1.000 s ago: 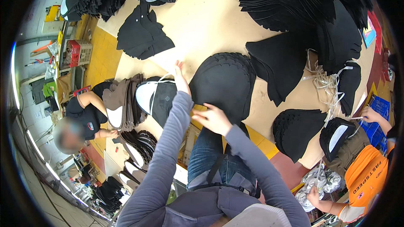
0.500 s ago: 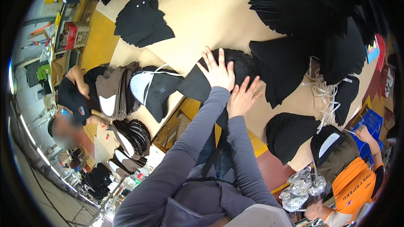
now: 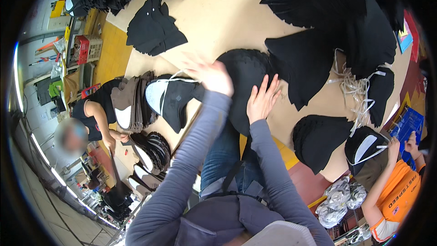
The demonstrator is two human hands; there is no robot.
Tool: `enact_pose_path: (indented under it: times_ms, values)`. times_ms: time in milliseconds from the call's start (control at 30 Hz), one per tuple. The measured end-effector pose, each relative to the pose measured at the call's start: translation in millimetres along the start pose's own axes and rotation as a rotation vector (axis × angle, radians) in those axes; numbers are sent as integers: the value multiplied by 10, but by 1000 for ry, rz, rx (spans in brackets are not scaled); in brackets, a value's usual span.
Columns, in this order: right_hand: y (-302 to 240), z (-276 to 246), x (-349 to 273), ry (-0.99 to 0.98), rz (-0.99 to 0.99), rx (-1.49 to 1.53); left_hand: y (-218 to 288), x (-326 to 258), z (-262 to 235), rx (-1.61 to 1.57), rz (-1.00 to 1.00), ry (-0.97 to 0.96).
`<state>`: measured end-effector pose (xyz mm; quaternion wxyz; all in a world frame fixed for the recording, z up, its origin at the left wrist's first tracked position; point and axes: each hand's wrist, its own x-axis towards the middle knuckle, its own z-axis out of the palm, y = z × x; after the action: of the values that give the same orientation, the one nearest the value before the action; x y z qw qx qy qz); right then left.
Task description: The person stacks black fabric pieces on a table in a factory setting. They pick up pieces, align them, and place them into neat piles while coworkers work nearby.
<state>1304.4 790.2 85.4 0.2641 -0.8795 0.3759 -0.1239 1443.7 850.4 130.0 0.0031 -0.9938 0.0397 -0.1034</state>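
Before me on the table lies a stack of black cut fabric pieces with a rounded, notched far edge. My right hand rests flat on its right side, fingers stretched and spread. Over the left side of the stack is my left hand, smeared by motion; its fingers look outstretched and nothing shows in them. Just left of that hand sits a pile of black pieces with a white patch and a pale tie strip across it. Wider black panels fan out to the right of the stack.
Brown pieces stand bundled at left, near a co-worker in black. Another person in orange handles a strip at right. Tangled pale strips and a rounded black pile lie on the right. Black pieces lie far left.
My left hand has lifted off the stack's top and swung left. My right hand stays at the stack's right side. The person in orange has raised an arm toward the strip.
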Motion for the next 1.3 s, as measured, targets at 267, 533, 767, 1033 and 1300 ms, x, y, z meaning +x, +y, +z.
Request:
enact_pose_path:
  times_ms: [267,533,767,1033,1300]
  values:
    - [-44,-123,40,-129,32,-196,165,-59,227,-263,441,-221]
    - [-428,-239,131,-113,-60,-160,-1802,1017,631,-148,87,27]
    - [-763,221,-773,-834,-904,107,-1370,334,372,-868,-20,-293]
    - [-2,-1194,-12,-1305,-28,1122,107,-133,215,-411,487,-374]
    - [1356,-3036,2310,470,243,1124,158,-176,99,-348,559,-264]
